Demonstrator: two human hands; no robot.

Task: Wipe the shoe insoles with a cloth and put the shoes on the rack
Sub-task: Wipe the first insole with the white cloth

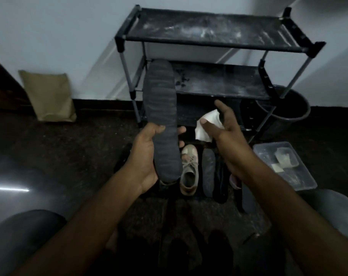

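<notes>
At frame centre, your left hand [147, 154] grips a dark grey insole [160, 108] around its heel half, with the toe end raised in front of the shoe rack [209, 41]. Right of centre, your right hand [227, 134] holds a white cloth [206, 126] pinched under the thumb, forefinger extended; the cloth is just beside the insole, apart from it. Lower centre, on the floor: one beige sneaker [189, 172], with a second dark insole [208, 172] alongside. Right side: clear plastic container [304, 176], dark bucket [300, 114]. Left side: brown paper bag [50, 96] against the wall.
</notes>
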